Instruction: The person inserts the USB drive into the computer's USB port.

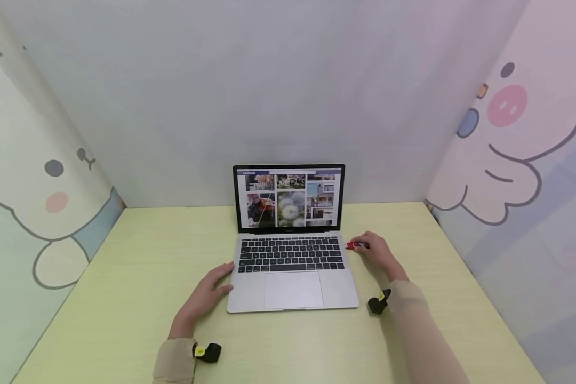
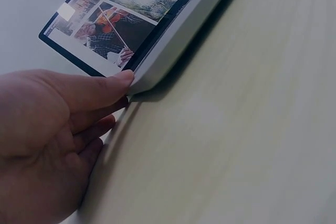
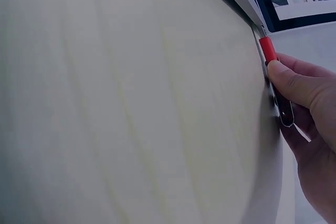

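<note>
An open laptop [image 1: 294, 290] stands on the table, its screen [image 1: 290, 200] lit with photos. The left hand [image 1: 206, 296] lies at the laptop's left side, fingers fairly straight; in the left wrist view that hand [image 2: 47, 124] touches the laptop's edge [image 2: 173, 45] with a fingertip. On the other side, the right hand [image 1: 376, 252] pinches a red and black USB stick [image 1: 350, 246] at the laptop's right edge. In the right wrist view the hand [image 3: 310, 103] holds the stick [image 3: 268, 49] by its dark part, the metal end at the laptop's side; how far in it sits I cannot tell.
The pale yellow table [image 1: 173, 234] extends around the laptop. Behind it hangs a grey-white curtain [image 1: 288, 80], with cartoon-printed cloth [image 1: 53, 160] at the left and more [image 1: 509, 149] at the right. A small black camera is strapped at each wrist.
</note>
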A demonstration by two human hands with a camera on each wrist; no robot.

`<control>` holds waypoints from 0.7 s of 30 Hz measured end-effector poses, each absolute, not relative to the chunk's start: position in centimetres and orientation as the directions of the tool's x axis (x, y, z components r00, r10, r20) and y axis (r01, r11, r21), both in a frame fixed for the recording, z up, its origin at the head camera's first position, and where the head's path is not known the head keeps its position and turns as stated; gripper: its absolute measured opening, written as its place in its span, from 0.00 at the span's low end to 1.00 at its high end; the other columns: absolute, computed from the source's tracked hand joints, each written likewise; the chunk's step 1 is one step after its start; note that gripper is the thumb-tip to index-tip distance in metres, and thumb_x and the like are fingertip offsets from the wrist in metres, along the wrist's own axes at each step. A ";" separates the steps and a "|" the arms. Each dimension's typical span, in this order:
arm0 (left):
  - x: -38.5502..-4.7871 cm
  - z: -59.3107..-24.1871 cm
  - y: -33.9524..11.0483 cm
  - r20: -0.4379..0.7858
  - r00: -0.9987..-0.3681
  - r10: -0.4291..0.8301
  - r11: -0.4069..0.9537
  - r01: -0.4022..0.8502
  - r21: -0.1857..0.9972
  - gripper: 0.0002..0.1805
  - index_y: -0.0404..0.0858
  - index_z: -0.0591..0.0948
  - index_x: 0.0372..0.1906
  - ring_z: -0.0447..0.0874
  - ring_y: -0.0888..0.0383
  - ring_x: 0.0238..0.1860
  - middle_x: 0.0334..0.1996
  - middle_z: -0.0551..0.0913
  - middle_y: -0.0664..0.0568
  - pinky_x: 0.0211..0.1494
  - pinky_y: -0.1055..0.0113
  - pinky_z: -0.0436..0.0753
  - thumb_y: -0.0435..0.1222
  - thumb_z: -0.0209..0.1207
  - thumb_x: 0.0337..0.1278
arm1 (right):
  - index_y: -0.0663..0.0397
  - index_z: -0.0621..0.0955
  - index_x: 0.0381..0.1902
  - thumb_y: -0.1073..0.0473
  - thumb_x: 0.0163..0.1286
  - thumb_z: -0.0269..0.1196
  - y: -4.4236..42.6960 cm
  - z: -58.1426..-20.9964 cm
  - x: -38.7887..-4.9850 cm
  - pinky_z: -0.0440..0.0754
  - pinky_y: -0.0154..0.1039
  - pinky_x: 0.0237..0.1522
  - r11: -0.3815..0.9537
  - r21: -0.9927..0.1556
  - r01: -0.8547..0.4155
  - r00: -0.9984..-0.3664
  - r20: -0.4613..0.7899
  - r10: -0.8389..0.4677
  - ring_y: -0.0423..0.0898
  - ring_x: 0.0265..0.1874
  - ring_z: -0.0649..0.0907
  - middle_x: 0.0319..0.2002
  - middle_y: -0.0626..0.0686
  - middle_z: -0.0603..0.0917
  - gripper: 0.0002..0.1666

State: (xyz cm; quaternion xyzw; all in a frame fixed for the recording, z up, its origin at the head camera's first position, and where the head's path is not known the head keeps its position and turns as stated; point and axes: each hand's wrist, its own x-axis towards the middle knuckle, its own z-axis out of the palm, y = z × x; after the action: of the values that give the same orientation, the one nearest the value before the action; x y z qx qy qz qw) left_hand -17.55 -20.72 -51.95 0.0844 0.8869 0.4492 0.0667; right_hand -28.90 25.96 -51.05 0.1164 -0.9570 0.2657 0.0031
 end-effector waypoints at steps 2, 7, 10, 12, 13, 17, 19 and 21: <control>-17.6 -51.8 -20.7 -0.065 -0.976 0.208 0.591 0.073 0.803 0.31 0.38 0.65 0.71 0.53 0.37 0.75 0.73 0.60 0.38 0.78 0.41 0.52 0.34 0.56 0.65 | 0.58 0.86 0.47 0.65 0.63 0.66 26.0 -51.1 -28.9 0.76 0.42 0.40 0.827 -0.512 -0.234 -0.970 0.069 -0.232 0.49 0.37 0.77 0.37 0.57 0.82 0.14; -17.6 -51.9 -20.7 -0.077 -0.976 0.202 0.593 0.059 0.803 0.31 0.38 0.65 0.72 0.52 0.38 0.75 0.74 0.60 0.39 0.78 0.42 0.52 0.33 0.56 0.65 | 0.60 0.85 0.48 0.65 0.63 0.66 25.7 -51.3 -28.8 0.80 0.49 0.44 0.833 -0.488 -0.260 -0.964 0.085 -0.251 0.52 0.39 0.79 0.38 0.57 0.82 0.15; -17.6 -52.0 -20.7 -0.067 -0.976 0.209 0.590 0.071 0.804 0.31 0.38 0.65 0.72 0.53 0.37 0.75 0.73 0.60 0.38 0.78 0.41 0.52 0.33 0.56 0.64 | 0.59 0.85 0.47 0.64 0.62 0.66 25.6 -51.2 -28.7 0.80 0.49 0.45 0.835 -0.485 -0.260 -0.965 0.090 -0.248 0.52 0.40 0.80 0.38 0.56 0.82 0.14; -17.6 -52.1 -20.7 -0.061 -0.976 0.209 0.582 0.074 0.810 0.31 0.38 0.65 0.71 0.53 0.37 0.75 0.73 0.61 0.38 0.78 0.41 0.52 0.33 0.57 0.64 | 0.59 0.86 0.46 0.64 0.62 0.66 25.5 -51.1 -28.6 0.80 0.50 0.46 0.833 -0.489 -0.259 -0.965 0.090 -0.247 0.52 0.40 0.80 0.39 0.56 0.82 0.14; -17.6 -52.1 -20.7 -0.059 -0.976 0.211 0.578 0.076 0.812 0.31 0.38 0.65 0.71 0.53 0.37 0.75 0.73 0.61 0.38 0.78 0.41 0.52 0.33 0.57 0.64 | 0.59 0.86 0.46 0.65 0.62 0.66 25.6 -51.0 -28.6 0.80 0.50 0.45 0.832 -0.491 -0.258 -0.965 0.091 -0.245 0.52 0.40 0.80 0.38 0.56 0.82 0.14; -17.7 -52.3 -20.7 -0.053 -0.975 0.214 0.578 0.083 0.812 0.31 0.38 0.65 0.71 0.54 0.37 0.75 0.73 0.61 0.38 0.78 0.41 0.53 0.33 0.57 0.64 | 0.59 0.86 0.45 0.65 0.61 0.67 25.7 -51.0 -28.6 0.80 0.49 0.43 0.831 -0.488 -0.267 -0.963 0.100 -0.250 0.51 0.39 0.80 0.38 0.56 0.82 0.13; -17.7 -52.3 -20.7 -0.052 -0.976 0.213 0.584 0.084 0.808 0.31 0.38 0.65 0.71 0.54 0.37 0.75 0.73 0.61 0.38 0.78 0.41 0.53 0.34 0.57 0.64 | 0.59 0.86 0.45 0.65 0.61 0.67 25.7 -51.0 -28.7 0.79 0.47 0.42 0.830 -0.485 -0.275 -0.961 0.106 -0.256 0.51 0.38 0.80 0.37 0.56 0.82 0.13; -17.7 -52.3 -20.7 -0.050 -0.977 0.207 0.586 0.083 0.806 0.31 0.38 0.65 0.71 0.54 0.37 0.75 0.73 0.61 0.38 0.78 0.41 0.53 0.33 0.57 0.64 | 0.59 0.86 0.45 0.65 0.62 0.66 25.6 -51.0 -28.8 0.79 0.46 0.42 0.830 -0.481 -0.282 -0.959 0.110 -0.262 0.51 0.38 0.79 0.37 0.56 0.82 0.12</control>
State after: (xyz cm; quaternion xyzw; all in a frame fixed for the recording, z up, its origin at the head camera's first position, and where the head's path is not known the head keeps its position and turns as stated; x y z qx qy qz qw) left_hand -17.69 -20.67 -52.35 0.0818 0.8878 0.4476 0.0692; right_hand -28.79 25.62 -51.02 0.1420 -0.9564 0.2546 0.0196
